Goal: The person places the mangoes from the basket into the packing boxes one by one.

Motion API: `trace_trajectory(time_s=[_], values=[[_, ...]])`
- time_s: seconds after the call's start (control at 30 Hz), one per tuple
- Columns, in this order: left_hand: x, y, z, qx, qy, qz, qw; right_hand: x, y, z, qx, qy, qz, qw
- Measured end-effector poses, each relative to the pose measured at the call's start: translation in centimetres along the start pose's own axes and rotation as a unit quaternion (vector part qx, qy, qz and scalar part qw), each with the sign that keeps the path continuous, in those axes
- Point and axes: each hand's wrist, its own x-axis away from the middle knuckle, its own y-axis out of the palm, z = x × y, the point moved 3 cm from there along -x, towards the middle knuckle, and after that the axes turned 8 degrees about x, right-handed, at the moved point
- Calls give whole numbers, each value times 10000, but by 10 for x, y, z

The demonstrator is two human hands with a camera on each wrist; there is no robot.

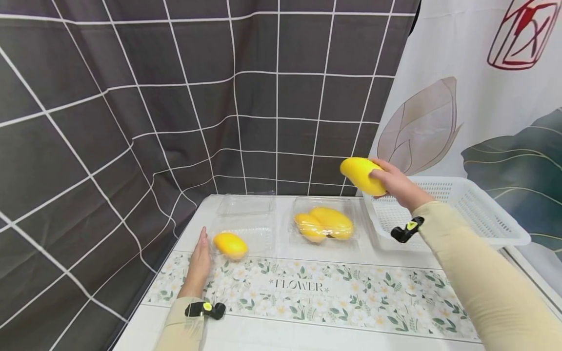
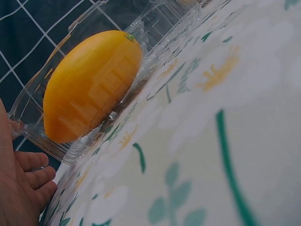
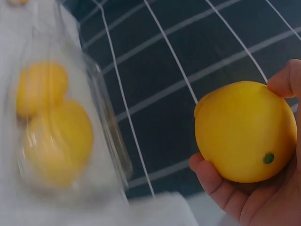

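My right hand (image 1: 395, 183) grips a yellow mango (image 1: 362, 175) in the air above the white basket's left end. In the right wrist view the thumb and fingers wrap this mango (image 3: 247, 134), and its green stem spot shows. With straight fingers, my left hand (image 1: 200, 261) stands at the left side of an open clear plastic box (image 1: 259, 239); whether it touches the wall is hard to tell. One mango (image 1: 230, 244) lies in that box's left part, and the left wrist view shows it close (image 2: 91, 87). A second clear box (image 1: 303, 204) holds two mangoes (image 1: 332, 222) under clear plastic.
A white perforated basket (image 1: 483, 239) stands at the right of the white table (image 1: 246, 326). A floral strip (image 1: 303, 302) printed "FLOWER" runs across the tabletop. Dark gridded cloth (image 1: 254, 97) hangs behind and at left; a white printed curtain (image 1: 474, 58) hangs at right.
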Motion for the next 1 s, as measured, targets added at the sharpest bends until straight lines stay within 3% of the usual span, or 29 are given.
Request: trace_trajectory(time_s=[0.47,1.0], values=[[0,-1,-4,68,2,11,10000,-22,87,-46,-623,-212,-580,9961],[-1,-1,-1,60,175,47,9998,-25,194,-80,-1138,-322,-1344,9838]])
